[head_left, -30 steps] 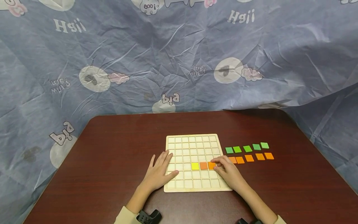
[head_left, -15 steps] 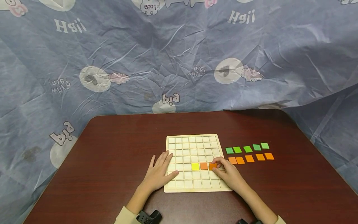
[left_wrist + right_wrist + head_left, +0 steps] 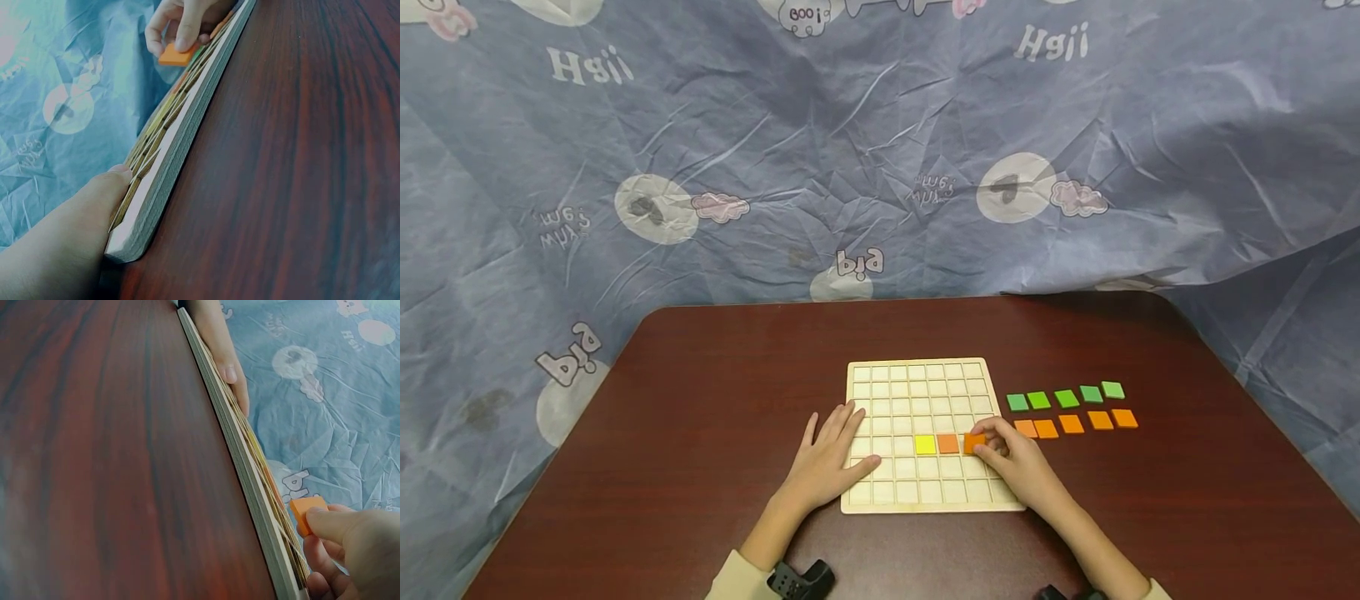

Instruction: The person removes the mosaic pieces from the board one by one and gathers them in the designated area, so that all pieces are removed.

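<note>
My right hand (image 3: 1018, 468) pinches an orange square tile (image 3: 973, 443) between thumb and fingers. In the right wrist view this tile (image 3: 307, 512) is tilted and raised above the board. The pale wooden grid board (image 3: 917, 505) lies flat on the table. A yellow tile (image 3: 925, 445) and a darker orange tile (image 3: 948, 443) sit side by side in its cells, left of the pinched tile. My left hand (image 3: 826, 460) rests on the board's left edge, fingers straight and thumb spread over the cells.
Right of the board lie two rows of loose tiles: green tiles (image 3: 1066, 399) behind, orange tiles (image 3: 1071, 424) in front. All stand on a dark reddish-brown table (image 3: 737, 375). A printed grey-blue cloth (image 3: 865, 150) hangs behind it.
The orange tile in my right hand has come up out of line with its neighbours and shifted slightly right. My left hand has stayed in place.
</note>
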A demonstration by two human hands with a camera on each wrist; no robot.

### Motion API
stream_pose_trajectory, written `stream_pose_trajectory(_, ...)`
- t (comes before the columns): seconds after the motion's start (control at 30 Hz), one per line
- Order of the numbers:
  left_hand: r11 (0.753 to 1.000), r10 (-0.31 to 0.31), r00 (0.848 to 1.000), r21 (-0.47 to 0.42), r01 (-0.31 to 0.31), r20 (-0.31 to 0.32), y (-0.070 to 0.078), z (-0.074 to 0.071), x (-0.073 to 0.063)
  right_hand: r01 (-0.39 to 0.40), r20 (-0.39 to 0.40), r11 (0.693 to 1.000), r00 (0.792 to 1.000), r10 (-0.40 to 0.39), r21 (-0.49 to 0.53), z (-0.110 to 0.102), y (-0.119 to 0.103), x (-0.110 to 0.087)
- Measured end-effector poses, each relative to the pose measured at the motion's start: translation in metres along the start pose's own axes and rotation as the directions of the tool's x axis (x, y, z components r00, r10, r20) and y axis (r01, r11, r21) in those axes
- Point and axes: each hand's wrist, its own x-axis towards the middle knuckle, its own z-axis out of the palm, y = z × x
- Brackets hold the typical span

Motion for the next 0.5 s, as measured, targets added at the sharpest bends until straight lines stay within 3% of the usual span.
stream_pose_trajectory(0.13,1.0,0.002,1.0,-0.001,-0.002,0.003,0.001,0.0,0.0,-0.048,0.005,0.999,0.999,0.048,-0.011,-0.009,0.001,-0.002)
stream_pose_trajectory(0.5,1.0,0.001,1.0,0.017,-0.001,0.0,-0.001,0.001,0.001,-0.085,-0.042,0.99,0.996,0.08,-0.114,-0.042,0.024,-0.02)
